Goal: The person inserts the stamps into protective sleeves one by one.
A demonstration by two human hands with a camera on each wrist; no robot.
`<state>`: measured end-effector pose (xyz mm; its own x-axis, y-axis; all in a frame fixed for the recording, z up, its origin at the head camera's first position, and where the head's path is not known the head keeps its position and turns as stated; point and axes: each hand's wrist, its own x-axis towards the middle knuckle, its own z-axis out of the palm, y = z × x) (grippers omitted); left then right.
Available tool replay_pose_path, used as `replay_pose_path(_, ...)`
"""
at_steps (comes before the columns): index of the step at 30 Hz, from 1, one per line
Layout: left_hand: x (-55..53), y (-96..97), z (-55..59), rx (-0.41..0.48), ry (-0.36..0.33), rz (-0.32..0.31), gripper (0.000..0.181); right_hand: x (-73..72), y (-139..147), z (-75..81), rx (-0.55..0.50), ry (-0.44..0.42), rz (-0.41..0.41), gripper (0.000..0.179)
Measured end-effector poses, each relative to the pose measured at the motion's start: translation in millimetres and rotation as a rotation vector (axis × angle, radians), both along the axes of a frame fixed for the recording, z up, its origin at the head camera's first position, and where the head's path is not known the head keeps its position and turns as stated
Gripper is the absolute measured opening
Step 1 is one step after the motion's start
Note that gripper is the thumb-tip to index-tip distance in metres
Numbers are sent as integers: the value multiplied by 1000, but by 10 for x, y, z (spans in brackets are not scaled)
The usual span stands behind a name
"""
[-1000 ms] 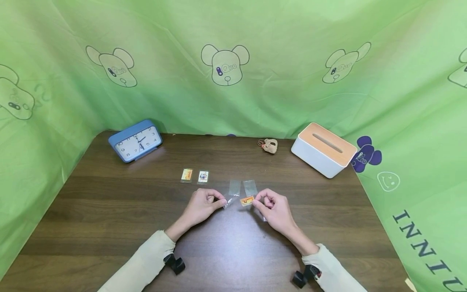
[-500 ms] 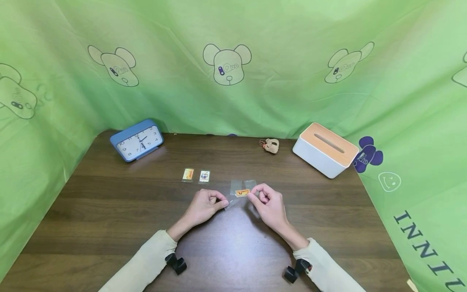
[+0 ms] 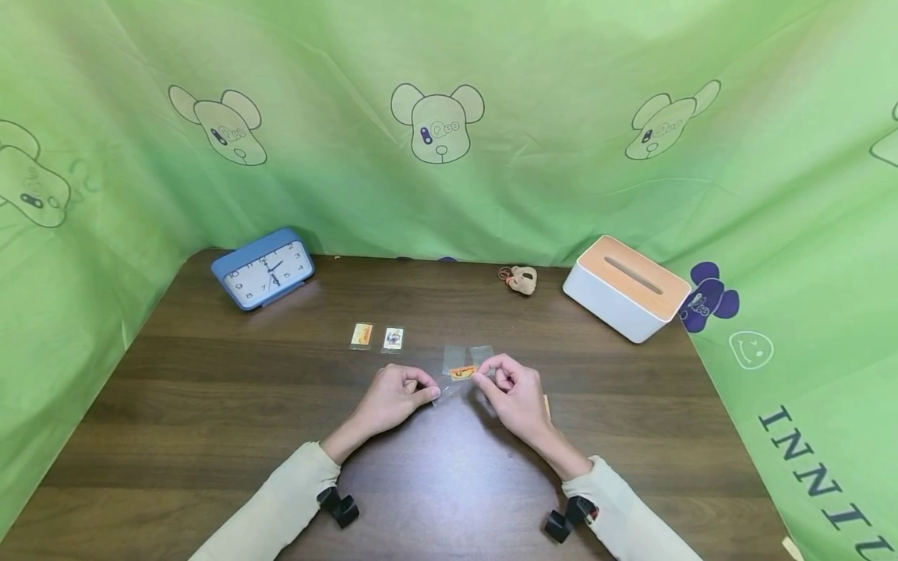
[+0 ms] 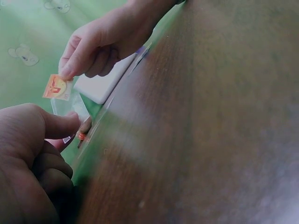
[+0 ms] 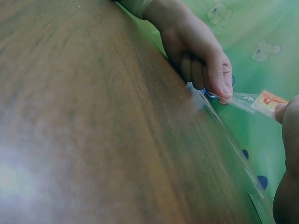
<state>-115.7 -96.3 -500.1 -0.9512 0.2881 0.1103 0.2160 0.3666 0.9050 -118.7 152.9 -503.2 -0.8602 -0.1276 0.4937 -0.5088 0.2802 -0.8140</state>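
Observation:
My left hand (image 3: 393,399) pinches a small clear plastic sleeve (image 4: 69,106) by its lower end, between thumb and forefinger. Between thumb and forefinger of my right hand (image 3: 515,399) is a small orange and yellow stamp (image 4: 57,87), gripped at one edge. In the left wrist view the stamp overlaps the sleeve's upper end; in the right wrist view its near edge meets the sleeve's mouth. Two more clear sleeves, a left one (image 3: 454,357) and a right one (image 3: 481,354), lie on the table just beyond the hands, partly covered.
Farther left lie a sleeved orange stamp (image 3: 361,335) and a sleeved white stamp (image 3: 394,338). A thin orange edge (image 3: 546,405) shows beside my right wrist. A blue clock (image 3: 263,270), a small beige pouch-like trinket (image 3: 521,280) and a tissue box (image 3: 627,288) stand toward the back.
My right hand has carried the stamp leftward to the sleeve's mouth, then dipped slightly toward me. The left hand has stayed almost in place, still holding the sleeve.

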Motion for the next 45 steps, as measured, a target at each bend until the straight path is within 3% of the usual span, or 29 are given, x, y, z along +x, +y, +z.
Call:
replay_pose_path(12,3,-17,-29,-6,6,5,6,12,48,-12,58,-76,0,20)
replay_pose_path(19,-2,-15,-30,-28,-25,11,6,21,43,-10,59,-155,2,19)
replay_pose_path(28,-47,-6,-154,-65,19,28,7,54,26,-6,74,-204,18,19)
replay_pose_path(31,-19,1,-117,-56,36,22,7,69,13,-3,81,-203,20,17)
replay_pose_path(38,72,54,12,-38,-12,41,8,117,-29,6,73,-204,21,13)
replay_pose_path(42,96,112,-75,-12,60,62,9,132,-37,-3,57,-192,15,9)
replay_pose_path(45,78,145,-214,-4,92,81,11,131,-40,-2,39,-169,11,9)
